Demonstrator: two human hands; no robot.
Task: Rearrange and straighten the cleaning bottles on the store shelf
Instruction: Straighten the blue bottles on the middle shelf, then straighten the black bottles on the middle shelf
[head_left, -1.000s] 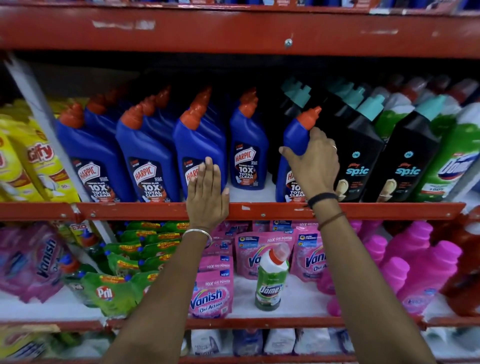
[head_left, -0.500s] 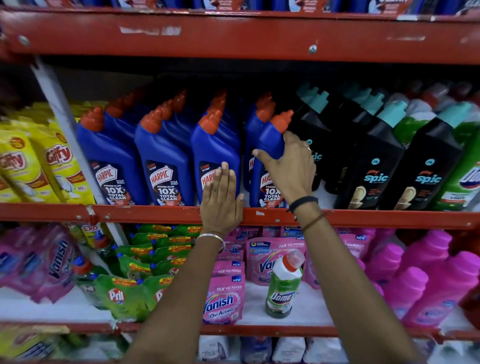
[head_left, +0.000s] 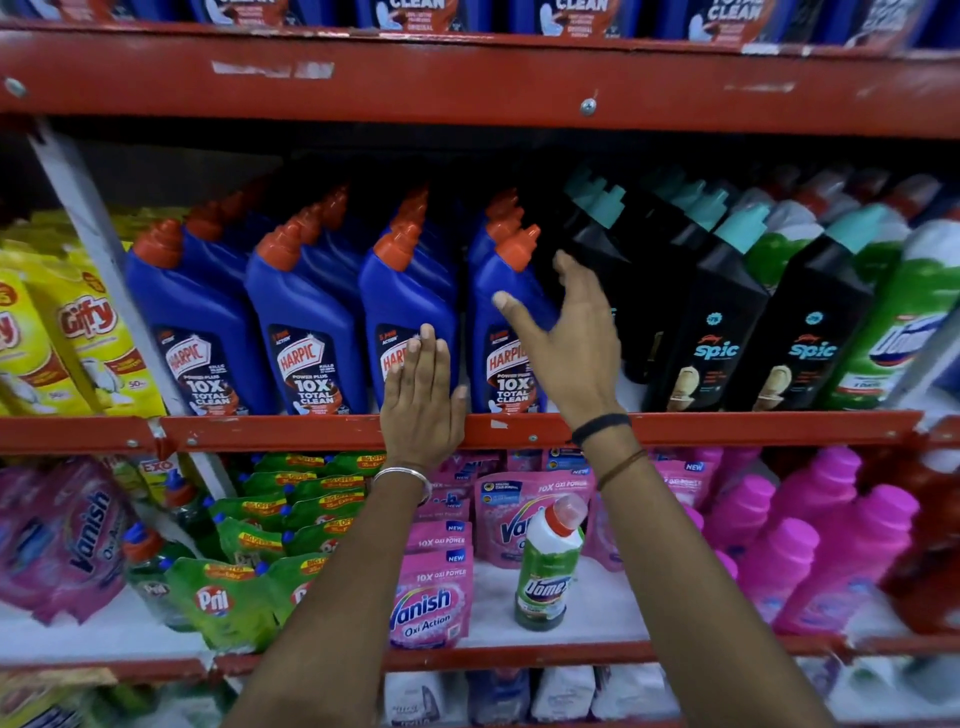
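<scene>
Blue Harpic bottles with orange caps stand in rows on the middle shelf (head_left: 260, 431). My left hand (head_left: 423, 395) lies flat against the front of the third Harpic bottle (head_left: 410, 296), fingers together, holding nothing. My right hand (head_left: 566, 343) is spread open at the right side of the fourth Harpic bottle (head_left: 485, 332). Its thumb touches the blue body and its fingers reach toward the black Spic bottles (head_left: 717, 332). The fourth bottle stands upright close to the third. Green Domex bottles (head_left: 904, 322) stand at the far right.
Yellow Giffy pouches (head_left: 88, 332) sit left of a slanted white divider. The lower shelf holds Pril pouches (head_left: 218, 597), Vanish pouches (head_left: 431, 597), a lone Domex bottle (head_left: 548, 566) and pink bottles (head_left: 841, 561). A red upper shelf rail (head_left: 467, 78) overhangs the bottles.
My right hand slid the front Harpic bottle left beside the others, then let go and spread its fingers. My left hand stayed flat on the third bottle.
</scene>
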